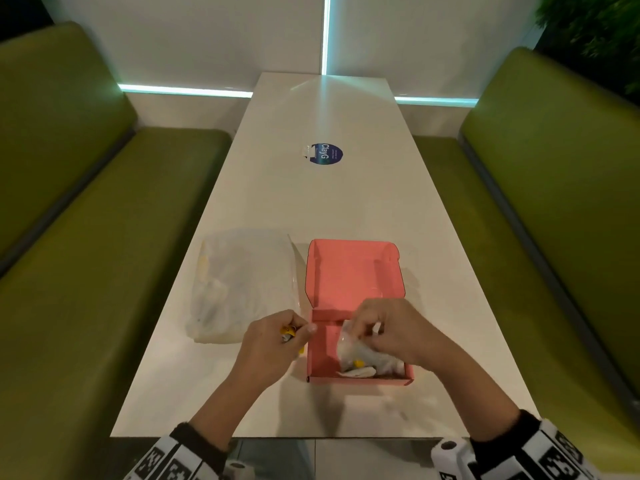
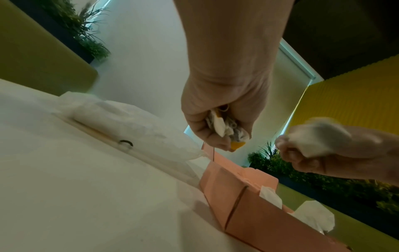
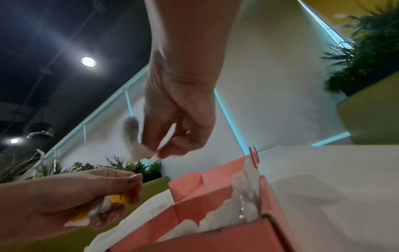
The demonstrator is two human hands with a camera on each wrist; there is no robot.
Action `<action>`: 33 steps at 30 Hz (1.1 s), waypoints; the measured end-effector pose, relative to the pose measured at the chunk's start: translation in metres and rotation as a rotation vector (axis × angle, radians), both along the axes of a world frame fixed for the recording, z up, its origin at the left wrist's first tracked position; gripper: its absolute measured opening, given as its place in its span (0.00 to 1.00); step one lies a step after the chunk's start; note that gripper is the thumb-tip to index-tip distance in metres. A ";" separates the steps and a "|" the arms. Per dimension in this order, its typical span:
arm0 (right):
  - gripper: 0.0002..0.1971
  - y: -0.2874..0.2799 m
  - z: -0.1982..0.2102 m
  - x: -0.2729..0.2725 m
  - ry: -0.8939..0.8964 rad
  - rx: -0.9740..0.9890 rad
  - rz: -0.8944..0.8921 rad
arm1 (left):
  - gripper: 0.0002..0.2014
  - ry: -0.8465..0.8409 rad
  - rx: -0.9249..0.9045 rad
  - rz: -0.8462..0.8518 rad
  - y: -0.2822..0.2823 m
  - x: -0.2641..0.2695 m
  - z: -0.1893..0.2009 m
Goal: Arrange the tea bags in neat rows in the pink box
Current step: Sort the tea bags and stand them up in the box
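The open pink box (image 1: 325,344) lies on the white table (image 1: 329,202), lid flat at the far side. Several white tea bags (image 1: 360,365) with yellow tags lie bunched in its right half. My left hand (image 1: 277,344) hovers just left of the box and grips a bundle of tea bags with yellow tags (image 2: 226,129). My right hand (image 1: 384,330) is over the box and pinches one white tea bag (image 3: 135,141) above the pile. In the right wrist view the box wall (image 3: 194,192) and the tea bags inside (image 3: 244,196) show below my fingers.
A crumpled clear plastic bag (image 1: 239,285) lies left of the box. A round blue sticker (image 1: 325,154) sits mid-table farther away. Green benches (image 1: 86,271) flank the table on both sides.
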State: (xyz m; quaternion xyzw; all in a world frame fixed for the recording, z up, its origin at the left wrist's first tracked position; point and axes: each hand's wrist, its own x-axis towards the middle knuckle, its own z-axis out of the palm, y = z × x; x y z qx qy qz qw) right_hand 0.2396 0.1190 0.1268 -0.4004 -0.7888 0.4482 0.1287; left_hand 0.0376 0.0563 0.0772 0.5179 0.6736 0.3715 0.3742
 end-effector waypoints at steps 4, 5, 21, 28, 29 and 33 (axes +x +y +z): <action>0.03 0.004 -0.008 -0.008 0.008 0.121 -0.329 | 0.08 -0.148 0.012 -0.106 -0.003 0.008 0.012; 0.06 0.002 -0.010 -0.010 0.011 0.054 -0.244 | 0.12 -0.146 0.011 -0.138 -0.003 0.010 0.013; 0.20 -0.015 -0.004 0.001 0.099 -0.031 -0.389 | 0.06 0.042 0.145 -0.172 0.005 0.016 0.002; 0.60 -0.019 -0.005 0.001 -0.002 -0.021 -0.247 | 0.10 0.160 0.266 -0.118 0.007 0.016 0.000; 0.55 -0.018 -0.007 0.001 0.015 0.009 -0.317 | 0.10 0.176 0.278 -0.120 0.007 0.015 0.000; 0.21 -0.016 -0.010 -0.004 0.111 0.071 -0.455 | 0.14 0.225 0.357 -0.153 0.007 0.013 -0.003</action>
